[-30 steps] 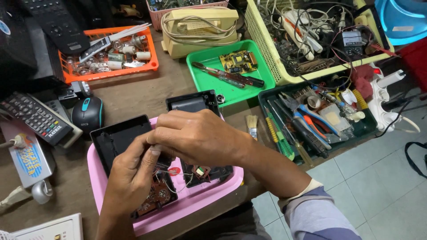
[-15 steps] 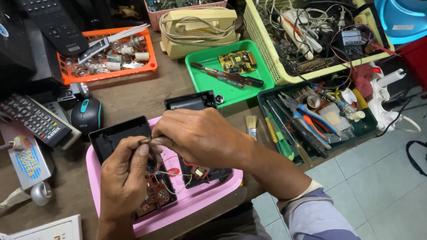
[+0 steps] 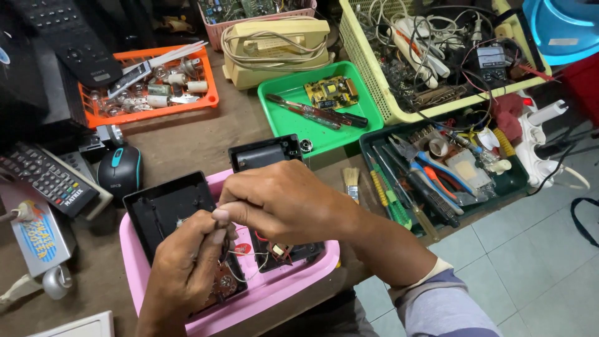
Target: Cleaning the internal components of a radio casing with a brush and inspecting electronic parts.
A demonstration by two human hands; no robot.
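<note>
Both hands work over a pink tray (image 3: pixel 274 293) at the table's front edge. My left hand (image 3: pixel 184 265) pinches a thin white wire (image 3: pixel 246 253) above a brown circuit board (image 3: pixel 224 284) lying in the tray. My right hand (image 3: pixel 281 203) reaches across from the right, and its thumb and forefinger meet the left fingertips on that same wire. An open black plastic case half (image 3: pixel 165 209) sits in the tray to the left. A second black case part (image 3: pixel 265 153) lies just beyond my right hand. Small red wires show under the right palm.
A green tray (image 3: pixel 281 122) holds a screwdriver (image 3: pixel 315 112) and a small board. A dark tray (image 3: pixel 518 181) of pliers sits right, with a brush (image 3: pixel 351 181) beside it. An orange tray (image 3: pixel 209 97) of parts, a mouse (image 3: pixel 118 168), remotes (image 3: pixel 47 178) and a yellow basket (image 3: pixel 368 81) surround them.
My left hand has risen from the circuit board until its fingertips meet the right hand's fingers. The right hand has stayed over the tray.
</note>
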